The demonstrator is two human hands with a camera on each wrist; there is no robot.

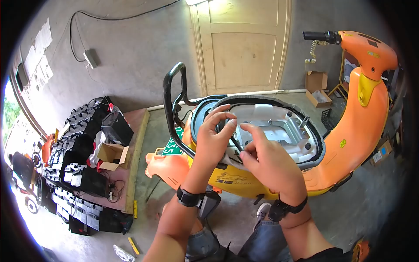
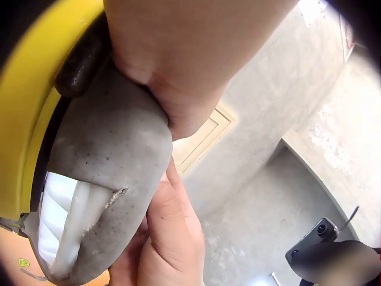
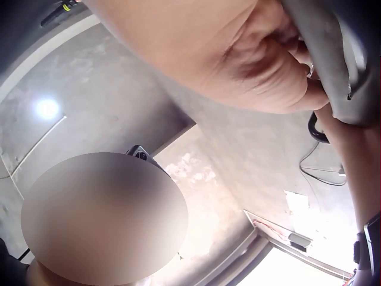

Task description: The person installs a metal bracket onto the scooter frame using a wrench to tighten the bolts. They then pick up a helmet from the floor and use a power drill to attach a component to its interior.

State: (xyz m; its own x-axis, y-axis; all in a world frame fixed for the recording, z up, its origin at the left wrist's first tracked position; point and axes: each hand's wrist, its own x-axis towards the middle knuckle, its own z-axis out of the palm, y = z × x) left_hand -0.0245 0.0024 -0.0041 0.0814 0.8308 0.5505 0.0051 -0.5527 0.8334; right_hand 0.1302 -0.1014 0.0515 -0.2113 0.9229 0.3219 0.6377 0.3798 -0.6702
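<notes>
Both left hand [image 1: 214, 133] and right hand [image 1: 274, 162] bend their fingers near the seat cover [image 2: 116, 134] — whether grasping, I cannot tell; probably soft, pliable, best pinched by its rim.

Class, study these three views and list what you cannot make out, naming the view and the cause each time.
- Left hand, left wrist view: its fingers are hidden behind the grey cover.
- Anything the right hand may pinch, head view: too small to tell.
- Writing on the wall papers, head view: too small.
- Orange object, head view: cut off at the bottom edge.
</notes>
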